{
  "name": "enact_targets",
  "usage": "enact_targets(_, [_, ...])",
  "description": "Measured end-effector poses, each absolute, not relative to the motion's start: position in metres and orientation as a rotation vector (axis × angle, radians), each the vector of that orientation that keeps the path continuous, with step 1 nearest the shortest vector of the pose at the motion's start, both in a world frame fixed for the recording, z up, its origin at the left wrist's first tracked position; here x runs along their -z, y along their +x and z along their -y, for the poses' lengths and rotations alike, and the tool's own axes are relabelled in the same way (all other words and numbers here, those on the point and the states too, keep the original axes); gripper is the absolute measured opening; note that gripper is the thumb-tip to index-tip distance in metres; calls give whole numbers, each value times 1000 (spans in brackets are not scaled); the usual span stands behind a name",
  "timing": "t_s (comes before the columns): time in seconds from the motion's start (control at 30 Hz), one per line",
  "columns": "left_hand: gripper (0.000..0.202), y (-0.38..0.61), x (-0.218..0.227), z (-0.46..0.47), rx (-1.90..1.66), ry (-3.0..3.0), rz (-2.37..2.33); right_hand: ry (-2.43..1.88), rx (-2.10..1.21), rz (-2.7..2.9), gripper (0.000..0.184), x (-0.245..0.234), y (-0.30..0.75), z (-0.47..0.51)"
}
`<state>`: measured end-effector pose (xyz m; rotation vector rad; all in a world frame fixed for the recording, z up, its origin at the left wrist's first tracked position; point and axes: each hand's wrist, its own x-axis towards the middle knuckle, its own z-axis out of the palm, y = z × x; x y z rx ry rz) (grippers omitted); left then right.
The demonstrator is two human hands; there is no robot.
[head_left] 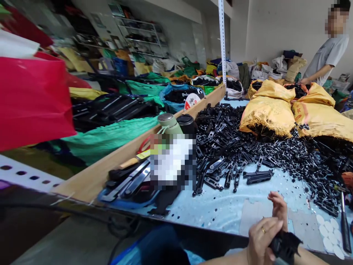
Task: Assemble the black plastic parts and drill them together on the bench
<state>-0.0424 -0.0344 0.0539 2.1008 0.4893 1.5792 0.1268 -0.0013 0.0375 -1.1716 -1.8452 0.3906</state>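
Head view: L hand clasped on blk item, R hand raised, half-open, empty.

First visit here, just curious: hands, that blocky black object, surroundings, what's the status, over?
Left hand on blocky black object near right wrist. Right hand raised, fingers loosely curled. Heaped small black parts beyond; black-handled metal tool to the right.

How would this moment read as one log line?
left hand: at black wrist device; right hand: loosely curled; tabletop: black plastic parts, white discs, yellow woven sacks
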Motion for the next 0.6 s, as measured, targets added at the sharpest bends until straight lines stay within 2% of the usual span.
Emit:
enact_targets(0.1, [73,-50,-32,2,-1285,2493,-745,-1303,-366,1542,47,-21,140,-20])
enact_targets(0.27, [72,-54,4,-54,-769,2873,-1060,-1518,-232,1068,37,11,169,-39])
enact_targets(0.43, [69,-39,23,-88,-518,2888,-1205,-1510,-213,1294,25,16,186,-53])
enact_targets(0.6, [89,-26,24,-112,-442,2831,-1405,-1403,-128,1618,20,-1,170,-108])
